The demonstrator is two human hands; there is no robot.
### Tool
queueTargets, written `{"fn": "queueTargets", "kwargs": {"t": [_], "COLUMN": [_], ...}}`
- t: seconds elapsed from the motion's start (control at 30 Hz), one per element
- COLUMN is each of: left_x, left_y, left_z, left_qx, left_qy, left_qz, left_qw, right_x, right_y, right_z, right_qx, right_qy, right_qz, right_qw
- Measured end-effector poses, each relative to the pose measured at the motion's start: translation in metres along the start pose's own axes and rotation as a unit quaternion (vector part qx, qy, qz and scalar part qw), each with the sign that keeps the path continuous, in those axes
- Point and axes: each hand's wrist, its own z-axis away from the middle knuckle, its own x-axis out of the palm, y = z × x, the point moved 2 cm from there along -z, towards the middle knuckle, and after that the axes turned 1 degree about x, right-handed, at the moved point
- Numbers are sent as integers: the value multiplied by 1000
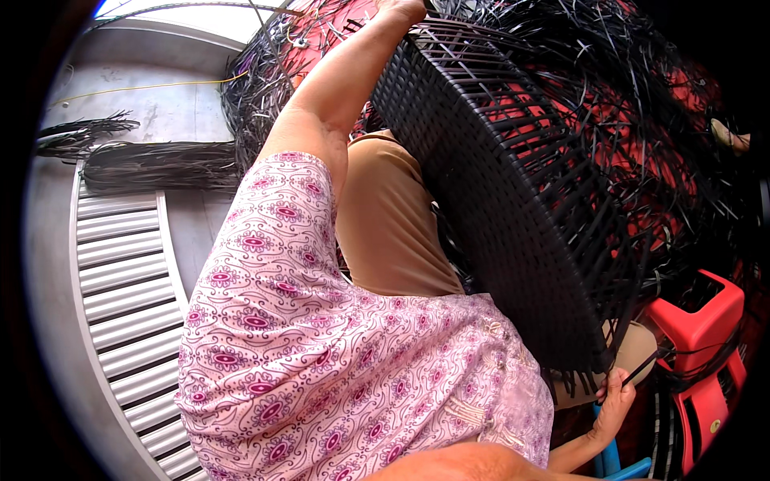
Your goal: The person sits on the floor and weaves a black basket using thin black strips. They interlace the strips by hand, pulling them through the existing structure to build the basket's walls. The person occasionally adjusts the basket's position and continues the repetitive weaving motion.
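A large black woven rattan-style piece [481, 168], perhaps a furniture panel or basket, stands slanted from the top middle to the lower right. Its near face is tightly woven, while spaced black strips run along its other side. At its lower corner, my right hand [614, 402] pinches a thin black plastic strip [640, 367] between bent fingers. Several loose strip ends hang beside that hand. My left arm reaches far forward, and my left hand [403, 10] is by the far end of the woven piece, its fingers cut off or hidden at the frame's top edge.
Tangled black strips [593, 104] lie over a red surface beyond the piece. A red plastic stool [706, 313] stands at right, near blue tubing [609, 458]. Leftward are a slatted metal rack [128, 293] and a black strip bundle [160, 166]. Somebody's hand or foot [731, 138] shows far right.
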Motion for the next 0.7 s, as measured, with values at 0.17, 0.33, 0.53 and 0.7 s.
{"fn": "queueTargets", "kwargs": {"t": [0.17, 0.33, 0.53, 0.7], "left_x": [18, -37, -14, 62], "left_y": [2, 20, -1, -21], "left_z": [-12, 26, 1, -56], "left_qx": [45, -15, 45, -2], "left_qy": [70, 7, -39, -97], "left_qz": [-81, 17, -24, -113], "left_qw": [993, 1000, 998, 989], "right_x": [4, 8, 13, 15], "right_y": [-2, -10, -18, -30], "right_z": [0, 0, 6, 15], "right_qx": [3, -3, -19, -12], "right_qy": [9, 9, 3, 16], "right_qz": [-15, -18, -23, -18], "right_qw": [1000, 1000, 1000, 1000]}}
